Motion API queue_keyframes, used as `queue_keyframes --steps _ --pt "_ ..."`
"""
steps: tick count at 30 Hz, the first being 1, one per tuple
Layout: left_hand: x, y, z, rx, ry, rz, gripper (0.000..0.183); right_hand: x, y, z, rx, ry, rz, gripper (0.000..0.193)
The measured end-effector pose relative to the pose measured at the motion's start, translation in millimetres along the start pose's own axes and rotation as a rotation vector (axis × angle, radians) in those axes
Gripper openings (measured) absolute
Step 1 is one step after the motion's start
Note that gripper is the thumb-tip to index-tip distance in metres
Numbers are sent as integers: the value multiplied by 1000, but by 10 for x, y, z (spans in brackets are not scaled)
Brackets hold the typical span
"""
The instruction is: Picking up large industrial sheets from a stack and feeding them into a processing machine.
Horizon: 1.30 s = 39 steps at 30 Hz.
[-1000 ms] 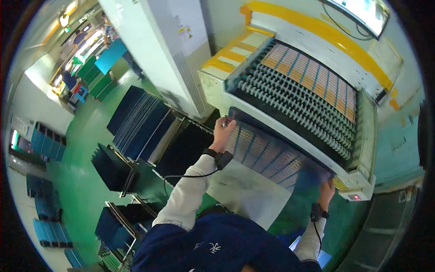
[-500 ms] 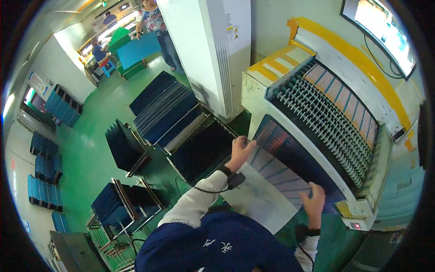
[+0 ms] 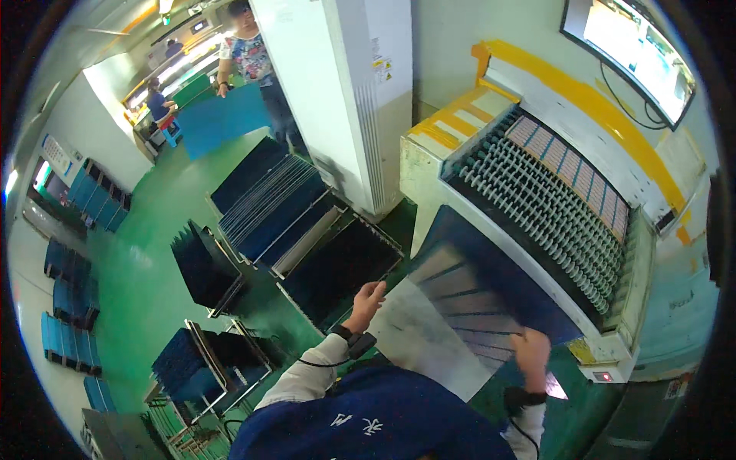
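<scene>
A thin copper-grey circuit board panel (image 3: pixel 468 307) with dark stripes lies slanted over a pale worktop (image 3: pixel 418 330) in front of me. Part of it is smeared by motion. My right hand (image 3: pixel 531 356) is closed at its right edge, fingers curled over the rim. My left hand (image 3: pixel 366 305) is off the panel, above the worktop's left edge beside a black rack; its fingers are curled together and nothing shows in them. Behind the panel a dark blue sheet (image 3: pixel 498 268) hangs along the front of a roller conveyor machine (image 3: pixel 537 207). Similar striped panels (image 3: pixel 575 165) lie on its far rollers.
Wire racks of dark panels (image 3: pixel 337 268) stand to my left, with more racks (image 3: pixel 203 268) on the green floor (image 3: pixel 142 253). A white column (image 3: pixel 307 84) rises ahead. Beyond it a person (image 3: pixel 249 57) holds a blue board (image 3: pixel 230 119). A screen (image 3: pixel 632 57) hangs upper right.
My left hand has left the panel's upper corner and moved down-left. The right hand's fingers have curled at the right edge. The person behind has come closer with the blue board.
</scene>
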State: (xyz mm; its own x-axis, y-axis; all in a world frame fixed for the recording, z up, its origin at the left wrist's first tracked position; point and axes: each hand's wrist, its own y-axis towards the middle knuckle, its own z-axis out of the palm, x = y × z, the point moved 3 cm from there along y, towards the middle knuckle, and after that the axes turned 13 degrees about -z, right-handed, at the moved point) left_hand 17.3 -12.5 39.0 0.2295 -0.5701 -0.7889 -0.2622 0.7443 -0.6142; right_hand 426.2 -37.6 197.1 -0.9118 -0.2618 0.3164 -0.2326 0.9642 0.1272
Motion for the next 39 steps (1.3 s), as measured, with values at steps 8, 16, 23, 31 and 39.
queue_keyframes --steps 8,16,23,31,39 --pt "728 263 53 221 140 -245 40 -286 -899 -1260 -783 589 405 40" --pt "817 296 247 297 141 -224 34 -772 -991 -823 -865 1101 399 34" --pt "803 182 -6 195 125 -275 32 -274 -562 -195 -718 1638 423 22" --pt "1075 214 -468 176 90 -281 39 -259 -238 397 -660 1778 602 11" --pt "1132 266 -382 194 41 -341 37 -133 280 243 -661 2030 448 11"
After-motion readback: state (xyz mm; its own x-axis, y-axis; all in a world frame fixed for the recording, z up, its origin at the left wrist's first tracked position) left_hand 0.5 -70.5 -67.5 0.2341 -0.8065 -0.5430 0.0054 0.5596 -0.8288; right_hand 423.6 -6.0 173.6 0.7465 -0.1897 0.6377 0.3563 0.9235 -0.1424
